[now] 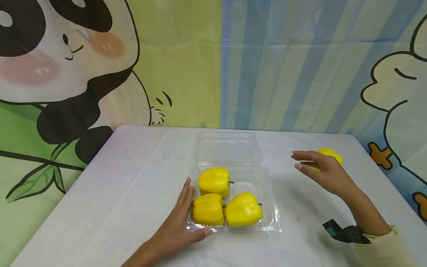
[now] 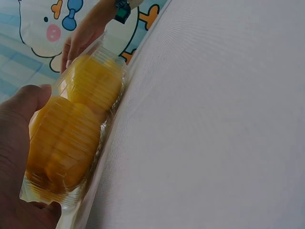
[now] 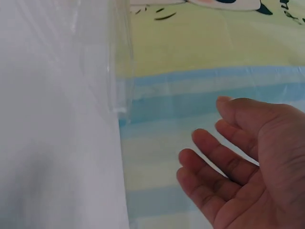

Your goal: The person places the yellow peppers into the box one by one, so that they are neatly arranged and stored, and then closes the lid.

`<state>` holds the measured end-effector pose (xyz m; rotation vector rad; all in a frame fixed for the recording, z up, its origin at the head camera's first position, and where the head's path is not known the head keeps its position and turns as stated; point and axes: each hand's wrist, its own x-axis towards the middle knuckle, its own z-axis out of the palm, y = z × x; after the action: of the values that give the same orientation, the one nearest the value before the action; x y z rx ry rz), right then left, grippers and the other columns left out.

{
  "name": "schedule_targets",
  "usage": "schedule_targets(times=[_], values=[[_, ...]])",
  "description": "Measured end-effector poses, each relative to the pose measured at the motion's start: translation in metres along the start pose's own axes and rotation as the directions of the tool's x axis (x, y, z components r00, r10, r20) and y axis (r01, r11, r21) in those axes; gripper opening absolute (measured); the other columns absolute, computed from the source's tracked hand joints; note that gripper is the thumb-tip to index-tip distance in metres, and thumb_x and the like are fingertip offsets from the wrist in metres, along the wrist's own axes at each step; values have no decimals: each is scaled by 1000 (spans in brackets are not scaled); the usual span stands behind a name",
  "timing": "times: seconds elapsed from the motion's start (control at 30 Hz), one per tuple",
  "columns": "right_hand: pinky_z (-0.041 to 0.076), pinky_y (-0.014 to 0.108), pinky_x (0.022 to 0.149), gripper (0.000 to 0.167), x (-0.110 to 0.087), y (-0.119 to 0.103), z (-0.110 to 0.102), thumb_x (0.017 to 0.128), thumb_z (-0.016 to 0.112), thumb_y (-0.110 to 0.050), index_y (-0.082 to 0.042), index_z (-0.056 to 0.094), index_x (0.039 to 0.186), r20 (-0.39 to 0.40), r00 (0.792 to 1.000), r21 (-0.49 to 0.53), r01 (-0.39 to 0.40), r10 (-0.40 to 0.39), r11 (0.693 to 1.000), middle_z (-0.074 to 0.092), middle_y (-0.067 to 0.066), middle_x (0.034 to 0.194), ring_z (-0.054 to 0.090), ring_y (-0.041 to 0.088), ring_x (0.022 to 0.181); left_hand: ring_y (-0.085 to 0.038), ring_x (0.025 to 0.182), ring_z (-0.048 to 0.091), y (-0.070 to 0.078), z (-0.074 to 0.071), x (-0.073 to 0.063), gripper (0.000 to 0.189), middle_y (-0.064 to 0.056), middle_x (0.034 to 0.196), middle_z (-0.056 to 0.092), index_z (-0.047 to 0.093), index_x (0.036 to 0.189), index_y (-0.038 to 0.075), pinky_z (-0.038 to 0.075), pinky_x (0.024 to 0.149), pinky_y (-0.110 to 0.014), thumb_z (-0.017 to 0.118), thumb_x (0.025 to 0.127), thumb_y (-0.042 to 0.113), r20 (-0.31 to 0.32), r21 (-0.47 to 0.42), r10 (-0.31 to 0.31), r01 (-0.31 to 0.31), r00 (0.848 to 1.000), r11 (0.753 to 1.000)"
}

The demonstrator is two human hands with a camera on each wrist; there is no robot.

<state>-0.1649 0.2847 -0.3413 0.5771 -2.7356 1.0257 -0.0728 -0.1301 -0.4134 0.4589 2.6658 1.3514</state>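
A clear plastic clamshell box lies unfolded on the table, its lid laid back behind the base. Three yellow bell peppers sit in the base: a back one, a front left one and a front right one. At the front left corner my left hand rests against the box, fingers straight along its side and thumb spread along the front edge. My right hand hovers over the table's right side, fingers apart and nothing in them. Behind it, another yellow object is partly hidden.
A white cloth covers the table. Behind it hangs a printed curtain with a panda and stripes. A dark strap device sits at my right wrist, by the pale sleeve.
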Motion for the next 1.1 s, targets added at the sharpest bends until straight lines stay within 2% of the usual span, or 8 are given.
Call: schedule_targets(times=[0.3,0.57,0.7,0.77,0.83,0.93,0.97,1.1], values=[[42,3,80,38,-1,30,-8,95,65,-21,-7,62,130,-90,995,-12,-43,42,999,63,14,125,54,-10,101,-9,144,11,1,-1,-1,122,17,160,-16,4,157,15,22,113,-42,80,71,58,0,-6,-10,10,1000,1000],[38,0,81,40,-2,42,-13,95,66,-26,-9,61,130,-174,979,-34,-116,109,993,62,13,126,48,-12,105,-11,144,10,0,0,0,122,17,160,-17,5,157,13,23,112,-42,81,72,56,-6,1,-16,16,1000,1000],[36,2,86,41,-2,49,-13,95,65,-28,-9,61,131,-185,975,-42,-133,123,990,59,13,130,50,3,118,-9,144,10,0,-1,0,122,19,159,-17,5,157,14,23,112,-41,80,71,57,-4,-8,-14,14,1000,1000],[39,12,97,43,-3,53,-15,95,65,-29,-10,59,133,-189,972,-48,-149,137,988,57,14,133,49,19,125,-9,144,11,0,-1,0,122,21,158,-18,4,157,15,23,112,-41,80,71,57,1,-9,-12,12,1000,1000],[38,35,107,45,-4,56,-17,95,64,-29,-10,57,136,-195,968,-46,-167,155,985,53,16,137,43,34,129,-9,144,11,1,-1,0,122,21,158,-17,4,157,16,23,112,-42,80,72,57,3,-9,-11,11,1000,1000],[28,67,103,49,-6,64,-20,96,63,-27,-7,53,139,-211,962,-36,-188,176,982,44,23,144,33,45,134,-8,144,10,1,0,1,122,19,159,-17,3,157,17,23,113,-43,80,72,56,5,-9,-8,8,1000,1000],[25,73,100,50,-7,67,-21,96,63,-27,-6,52,140,-217,959,-25,-191,181,981,41,24,146,29,46,137,-8,144,10,0,0,1,122,18,159,-16,3,157,17,23,113,-43,80,71,57,5,-10,-7,7,1000,1000],[18,72,103,57,-8,78,-23,95,65,-25,-6,46,145,-244,949,4,-206,201,979,32,23,152,16,37,144,-8,144,11,0,0,2,123,17,160,-16,3,157,17,23,112,-42,79,70,60,6,-9,-11,11,1000,1000]])
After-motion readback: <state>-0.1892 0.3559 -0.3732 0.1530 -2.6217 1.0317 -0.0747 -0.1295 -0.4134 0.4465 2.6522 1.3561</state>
